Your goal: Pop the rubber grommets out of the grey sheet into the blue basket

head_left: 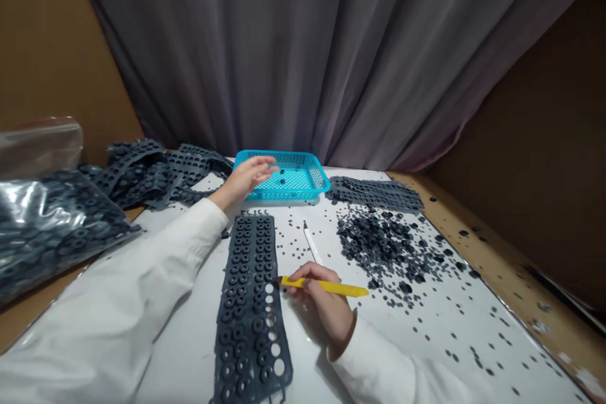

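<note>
Grip, right hand (322, 300): fingers together, clamped on a yellow pen-like tool (326, 286), its dark tip at the edge of the strip.
Grip, left hand (249, 178): open, fingers spread, above the near side of a blue plastic basket (303, 167) holding a few dark rings (283, 181).
Strip: a dark rubber strip (246, 303) of rings lies on the tabletop (426, 341) left of the right hand, some holes empty near its lower end.
Nearby: a heap of loose rubber rings (388, 246) at right, a white stick (312, 245) just beyond the right hand, more strips (137, 173) and a plastic bag (47, 227) at left.
</note>
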Available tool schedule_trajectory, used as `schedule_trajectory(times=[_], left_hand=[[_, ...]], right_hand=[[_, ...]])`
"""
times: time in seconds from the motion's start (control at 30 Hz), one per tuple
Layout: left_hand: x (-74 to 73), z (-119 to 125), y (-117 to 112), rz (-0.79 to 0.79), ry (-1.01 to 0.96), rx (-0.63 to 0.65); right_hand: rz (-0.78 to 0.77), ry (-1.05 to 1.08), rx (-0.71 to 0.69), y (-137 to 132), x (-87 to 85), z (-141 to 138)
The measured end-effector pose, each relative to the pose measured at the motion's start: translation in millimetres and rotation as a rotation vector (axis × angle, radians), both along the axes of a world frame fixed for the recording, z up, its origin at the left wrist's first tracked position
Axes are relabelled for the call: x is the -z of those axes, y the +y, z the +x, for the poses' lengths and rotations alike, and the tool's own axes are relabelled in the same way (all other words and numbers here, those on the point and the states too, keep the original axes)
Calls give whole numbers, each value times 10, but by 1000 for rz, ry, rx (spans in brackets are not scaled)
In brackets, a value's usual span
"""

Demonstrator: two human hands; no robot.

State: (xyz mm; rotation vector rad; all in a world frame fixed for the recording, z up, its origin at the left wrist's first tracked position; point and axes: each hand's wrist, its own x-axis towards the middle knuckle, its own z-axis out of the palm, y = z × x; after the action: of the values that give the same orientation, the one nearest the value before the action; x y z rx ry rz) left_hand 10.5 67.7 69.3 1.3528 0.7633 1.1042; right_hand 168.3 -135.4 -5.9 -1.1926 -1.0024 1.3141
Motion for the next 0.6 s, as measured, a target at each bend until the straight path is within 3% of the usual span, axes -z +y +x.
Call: schedule_trajectory(times=[0.1, 0.13, 0.2, 0.3, 0.47, 0.6], left_hand=[[69, -106, -474, 51, 221, 259], [107, -132, -614, 181, 429, 420], [190, -174, -827, 422, 739, 553], [283, -214, -967, 572, 946, 579], [316, -234, -974, 602, 963, 590], [308, -208, -1002, 628, 1011, 600]], right_hand=[[11, -70, 39, 39, 33, 8], [14, -101, 42, 52, 47, 9], [16, -121, 39, 77, 69, 9], [20, -105, 8, 100, 77, 13], [6, -182, -83, 103, 46, 27], [24, -182, -76, 109, 35, 29]])
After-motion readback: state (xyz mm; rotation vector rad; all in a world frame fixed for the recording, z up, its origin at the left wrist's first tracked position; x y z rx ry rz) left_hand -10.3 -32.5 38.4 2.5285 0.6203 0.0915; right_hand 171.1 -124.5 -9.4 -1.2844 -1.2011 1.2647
